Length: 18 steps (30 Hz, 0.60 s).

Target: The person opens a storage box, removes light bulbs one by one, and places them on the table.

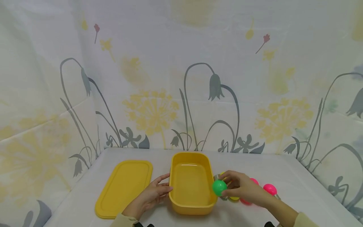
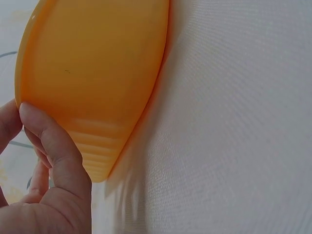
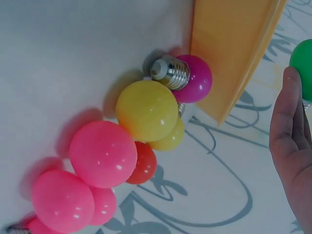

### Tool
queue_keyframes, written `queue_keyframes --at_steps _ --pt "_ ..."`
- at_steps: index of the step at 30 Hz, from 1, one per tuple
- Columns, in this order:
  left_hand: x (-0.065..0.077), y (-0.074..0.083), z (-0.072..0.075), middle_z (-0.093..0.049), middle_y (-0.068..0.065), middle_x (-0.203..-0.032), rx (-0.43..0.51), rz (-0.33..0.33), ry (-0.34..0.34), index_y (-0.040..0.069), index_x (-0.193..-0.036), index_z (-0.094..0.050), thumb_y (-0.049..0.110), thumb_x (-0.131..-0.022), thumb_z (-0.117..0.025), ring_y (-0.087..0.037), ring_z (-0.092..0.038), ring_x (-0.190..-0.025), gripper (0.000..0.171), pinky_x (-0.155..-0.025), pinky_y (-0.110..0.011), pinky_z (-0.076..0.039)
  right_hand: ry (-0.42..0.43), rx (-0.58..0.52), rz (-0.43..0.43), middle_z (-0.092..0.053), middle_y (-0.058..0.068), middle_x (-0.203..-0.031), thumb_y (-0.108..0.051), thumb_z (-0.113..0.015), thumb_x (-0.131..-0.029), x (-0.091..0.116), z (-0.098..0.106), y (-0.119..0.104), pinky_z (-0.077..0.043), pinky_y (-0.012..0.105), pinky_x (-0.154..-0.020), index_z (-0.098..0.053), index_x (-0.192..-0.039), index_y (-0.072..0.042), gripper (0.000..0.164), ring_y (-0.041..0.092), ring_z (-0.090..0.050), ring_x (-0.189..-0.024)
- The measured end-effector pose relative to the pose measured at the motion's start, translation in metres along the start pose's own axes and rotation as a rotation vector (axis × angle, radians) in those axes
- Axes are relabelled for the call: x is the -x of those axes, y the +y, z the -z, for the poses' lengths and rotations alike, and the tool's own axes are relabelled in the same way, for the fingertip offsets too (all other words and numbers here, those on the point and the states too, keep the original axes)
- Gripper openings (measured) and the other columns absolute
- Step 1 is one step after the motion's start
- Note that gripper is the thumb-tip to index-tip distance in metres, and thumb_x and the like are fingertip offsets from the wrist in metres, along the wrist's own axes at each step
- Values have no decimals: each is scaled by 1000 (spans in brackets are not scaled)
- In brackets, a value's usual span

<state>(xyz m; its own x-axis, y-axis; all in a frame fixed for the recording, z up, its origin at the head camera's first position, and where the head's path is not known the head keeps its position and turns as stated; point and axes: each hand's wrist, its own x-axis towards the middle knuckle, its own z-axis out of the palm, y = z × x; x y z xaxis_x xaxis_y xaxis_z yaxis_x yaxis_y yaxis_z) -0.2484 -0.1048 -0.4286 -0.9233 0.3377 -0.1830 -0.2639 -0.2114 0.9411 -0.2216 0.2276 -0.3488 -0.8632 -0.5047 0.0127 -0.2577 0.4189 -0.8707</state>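
Note:
A yellow plastic box (image 1: 191, 209) stands on the table without a lid, its floor bare. My left hand (image 1: 153, 195) pinches the rim on its left side; in the left wrist view a fingertip lies against the outer wall (image 2: 107, 63). Beside the box's right wall, my right hand (image 1: 241, 189) holds a green light bulb (image 1: 219, 188) between thumb and fingers. The right wrist view shows only part of the green bulb (image 3: 303, 68). Below that hand lie a magenta bulb (image 3: 201, 80), a yellow bulb (image 3: 146, 109) and a pink bulb (image 3: 102, 153).
Left of the box lies a flat yellow lid (image 1: 124, 186). More bulbs spread to the right, including a red one (image 3: 144, 163) and a pink one (image 1: 270, 189) farthest right. A flower-printed cloth (image 1: 170, 75) hangs behind the white table.

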Motion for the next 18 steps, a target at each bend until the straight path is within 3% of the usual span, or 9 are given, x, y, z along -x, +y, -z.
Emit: queue_keyframes --at_steps 8,18 --pt "0 0 0 -58 -9 -104 -5 11 31 3 -144 -28 3 -85 -65 -11 -62 -77 70 -69 -23 -52 114 49 1 -60 12 -100 -18 -73 -81 13 13 7 -53 27 -72 -57 -114 -1 41 25 -61 -83" --pt "-1 0 -2 -58 -9 -104 2 1 19 3 -143 -28 3 -85 -65 -11 -62 -77 69 -69 -23 -52 219 86 -96 -60 12 -102 -23 -73 -81 29 33 19 -52 26 -74 -54 -119 0 48 24 -61 -88"
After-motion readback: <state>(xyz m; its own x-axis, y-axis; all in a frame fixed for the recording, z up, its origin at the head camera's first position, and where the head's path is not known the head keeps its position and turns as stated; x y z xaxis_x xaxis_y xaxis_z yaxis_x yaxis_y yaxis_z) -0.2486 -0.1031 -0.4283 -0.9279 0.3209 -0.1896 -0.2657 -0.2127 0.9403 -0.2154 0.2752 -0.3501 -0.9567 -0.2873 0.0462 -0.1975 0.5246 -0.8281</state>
